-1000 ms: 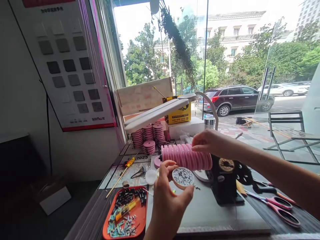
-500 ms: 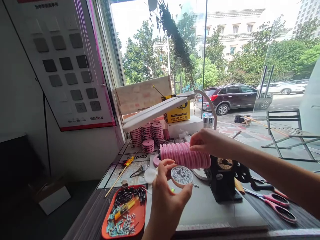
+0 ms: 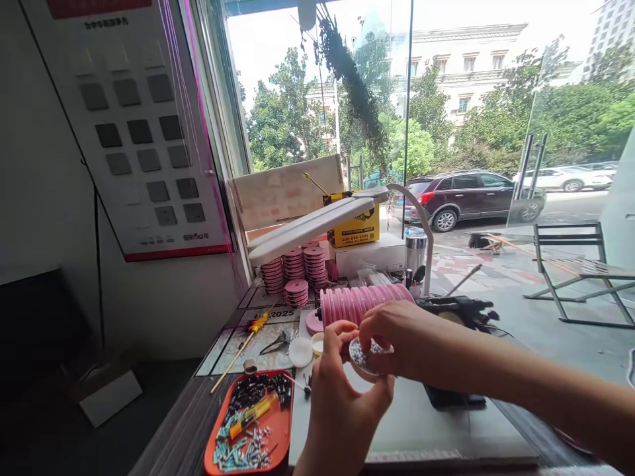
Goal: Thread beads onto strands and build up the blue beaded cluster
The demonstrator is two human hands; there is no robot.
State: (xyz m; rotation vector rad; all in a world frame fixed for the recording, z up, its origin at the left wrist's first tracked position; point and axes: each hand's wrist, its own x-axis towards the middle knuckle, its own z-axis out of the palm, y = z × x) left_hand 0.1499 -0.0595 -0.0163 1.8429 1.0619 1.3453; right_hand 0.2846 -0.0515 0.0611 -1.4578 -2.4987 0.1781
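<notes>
My left hand (image 3: 342, 396) is wrapped round a small round tub (image 3: 366, 375) and holds it up in front of the roll of pink spools. Small whitish-grey beads (image 3: 358, 356) fill the tub. My right hand (image 3: 401, 334) reaches in from the right, its thumb and fingers bent together down into the beads. Its fingertips are partly hidden there, so what they pinch cannot be made out. Right behind both hands, a row of pink spools (image 3: 342, 305) lies sideways on a black hand-cranked device (image 3: 459, 309), mostly covered by my right forearm.
An orange-red tray (image 3: 270, 433) with screws, black parts and a yellow-handled screwdriver (image 3: 253, 415) stands at the left. Further back are stacked pink spools (image 3: 295, 291), a white lamp (image 3: 317, 228) and a yellow box (image 3: 353, 231). A white lid (image 3: 300, 352) lies behind the tray.
My right hand has come down from the top of the pink spools into the tub of beads. My left hand still holds the tub, slightly further right in view.
</notes>
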